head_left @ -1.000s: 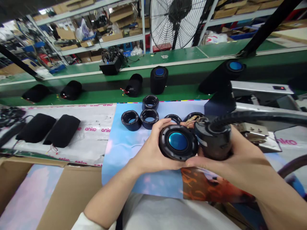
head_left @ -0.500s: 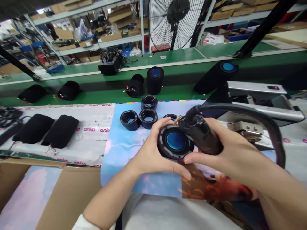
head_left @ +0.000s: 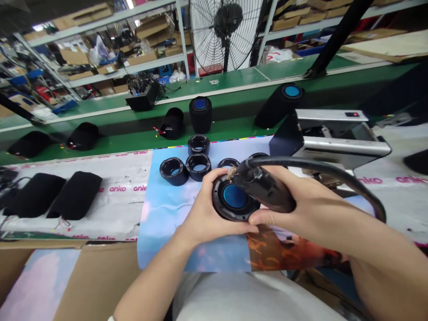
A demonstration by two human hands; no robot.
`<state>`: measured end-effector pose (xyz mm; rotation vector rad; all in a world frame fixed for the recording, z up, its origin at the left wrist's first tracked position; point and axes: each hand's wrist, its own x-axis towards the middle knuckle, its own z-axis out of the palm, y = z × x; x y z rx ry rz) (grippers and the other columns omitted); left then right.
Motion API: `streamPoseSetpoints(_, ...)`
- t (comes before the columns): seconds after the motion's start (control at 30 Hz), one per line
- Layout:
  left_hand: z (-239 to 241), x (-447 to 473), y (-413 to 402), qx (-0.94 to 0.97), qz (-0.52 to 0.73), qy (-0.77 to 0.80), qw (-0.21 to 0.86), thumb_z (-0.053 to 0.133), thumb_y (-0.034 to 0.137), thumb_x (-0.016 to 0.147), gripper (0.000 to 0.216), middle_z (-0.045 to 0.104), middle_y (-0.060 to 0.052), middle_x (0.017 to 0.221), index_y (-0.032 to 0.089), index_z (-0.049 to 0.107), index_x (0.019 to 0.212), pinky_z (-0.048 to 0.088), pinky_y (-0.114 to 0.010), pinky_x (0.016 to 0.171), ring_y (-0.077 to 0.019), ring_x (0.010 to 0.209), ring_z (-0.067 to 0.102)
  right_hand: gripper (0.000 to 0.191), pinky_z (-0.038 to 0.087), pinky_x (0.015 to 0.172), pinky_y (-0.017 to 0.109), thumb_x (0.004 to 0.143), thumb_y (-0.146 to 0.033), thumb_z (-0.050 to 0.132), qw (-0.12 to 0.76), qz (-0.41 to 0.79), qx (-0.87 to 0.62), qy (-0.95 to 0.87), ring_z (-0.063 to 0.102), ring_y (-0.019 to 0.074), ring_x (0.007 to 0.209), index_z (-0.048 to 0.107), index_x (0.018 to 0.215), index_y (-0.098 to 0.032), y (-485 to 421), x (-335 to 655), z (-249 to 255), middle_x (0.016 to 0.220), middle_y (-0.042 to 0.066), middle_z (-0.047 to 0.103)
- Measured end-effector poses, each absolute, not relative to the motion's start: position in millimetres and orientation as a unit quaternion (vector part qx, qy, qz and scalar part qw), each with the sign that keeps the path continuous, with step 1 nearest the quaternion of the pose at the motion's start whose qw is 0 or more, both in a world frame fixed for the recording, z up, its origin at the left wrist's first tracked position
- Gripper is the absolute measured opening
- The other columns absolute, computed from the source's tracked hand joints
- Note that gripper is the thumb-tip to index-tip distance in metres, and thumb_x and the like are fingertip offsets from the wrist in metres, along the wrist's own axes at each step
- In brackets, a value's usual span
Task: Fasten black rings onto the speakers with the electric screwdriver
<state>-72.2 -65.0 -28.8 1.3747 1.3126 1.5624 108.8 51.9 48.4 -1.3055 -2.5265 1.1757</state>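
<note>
My left hand (head_left: 207,217) is wrapped round the left side of a round black speaker part (head_left: 234,196) with a shiny blue cone in its centre. In my right hand (head_left: 309,203) is a black glue gun (head_left: 272,189) with a thick hose and a crusted, brownish tip, held close over the part's upper rim. My right thumb touches the part's lower right edge. Just beyond my hands, black rings (head_left: 198,167) stand on the blue printed sheet (head_left: 167,227), some partly hidden by the hands.
Black fabric-covered speaker bodies (head_left: 76,195) with wires lie at left, and others (head_left: 200,115) stand on the green conveyor (head_left: 127,133). A silver metal box (head_left: 347,147) with a red-lit switch is at right. An open cardboard box (head_left: 100,276) sits lower left, a fan (head_left: 227,26) behind.
The view has shifted, so the bench items appear moved. The glue gun's tip is further left along the part's upper rim. Both hands keep their holds, and the left thumb lies closer to the part.
</note>
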Motion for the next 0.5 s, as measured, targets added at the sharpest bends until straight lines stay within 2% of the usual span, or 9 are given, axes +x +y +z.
streamPoseSetpoints(0.13, -32.5, -71.5, -63.3, 0.514, 0.612, 0.505, 0.327, 0.105, 0.054, 0.050, 0.111, 0.064, -0.008, 0.141, 0.031, 0.044, 0.141, 0.051, -0.052, 0.116, -0.0343, 0.133, 0.066, 0.071, 0.057, 0.088, 0.042, 0.071, -0.065, 0.075, 0.025, 0.328, -0.384, -0.863, 0.071, 0.0288, 0.102, 0.062, 0.137, -0.042, 52.4, 106.8, 47.4, 0.119, -0.001, 0.073)
streamPoseSetpoints(0.2, -38.0, -72.1, -62.0, 0.503, 0.623, 0.515, 0.306, 0.104, 0.058, 0.049, 0.117, 0.062, -0.009, 0.143, 0.032, 0.041, 0.144, 0.050, -0.053, 0.117, -0.0351, 0.136, 0.064, 0.068, 0.058, 0.092, 0.044, 0.073, -0.065, 0.074, 0.051, 0.305, -0.383, -0.870, 0.071, 0.0303, 0.108, 0.062, 0.138, -0.046, 48.2, 105.6, 45.7, 0.126, -0.003, 0.072)
streamPoseSetpoints(0.27, -42.6, -73.3, -61.0, 0.510, 0.625, 0.517, 0.285, 0.103, 0.062, 0.047, 0.124, 0.059, -0.011, 0.147, 0.032, 0.037, 0.147, 0.050, -0.052, 0.117, -0.0353, 0.136, 0.063, 0.063, 0.059, 0.092, 0.044, 0.075, -0.061, 0.072, 0.074, 0.318, -0.390, -0.861, 0.072, 0.0292, 0.101, 0.064, 0.135, -0.044, 41.1, 104.7, 43.6, 0.118, -0.003, 0.074)
streamPoseSetpoints(0.33, -44.2, -74.1, -60.6, 0.531, 0.618, 0.513, 0.271, 0.102, 0.066, 0.044, 0.125, 0.058, -0.011, 0.148, 0.032, 0.039, 0.146, 0.051, -0.052, 0.116, -0.0355, 0.134, 0.064, 0.061, 0.060, 0.085, 0.040, 0.075, -0.058, 0.073, 0.086, 0.351, -0.406, -0.839, 0.071, 0.0259, 0.087, 0.065, 0.133, -0.041, 33.6, 104.1, 41.9, 0.104, -0.002, 0.075)
streamPoseSetpoints(0.4, -42.8, -73.4, -60.6, 0.539, 0.615, 0.507, 0.272, 0.102, 0.066, 0.043, 0.119, 0.062, -0.010, 0.143, 0.031, 0.046, 0.142, 0.053, -0.051, 0.114, -0.0350, 0.129, 0.067, 0.062, 0.058, 0.077, 0.036, 0.073, -0.058, 0.075, 0.097, 0.370, -0.428, -0.819, 0.069, 0.0238, 0.080, 0.065, 0.131, -0.040, 28.4, 103.3, 40.6, 0.096, -0.002, 0.074)
streamPoseSetpoints(0.5, -38.8, -70.1, -60.5, 0.523, 0.621, 0.516, 0.271, 0.103, 0.062, 0.047, 0.109, 0.070, -0.009, 0.131, 0.028, 0.050, 0.136, 0.057, -0.050, 0.108, -0.0333, 0.120, 0.072, 0.056, 0.054, 0.064, 0.032, 0.065, -0.056, 0.083, 0.132, 0.421, -0.439, -0.783, 0.065, 0.0216, 0.071, 0.069, 0.114, -0.032, 28.9, 104.3, 37.7, 0.082, -0.002, 0.071)
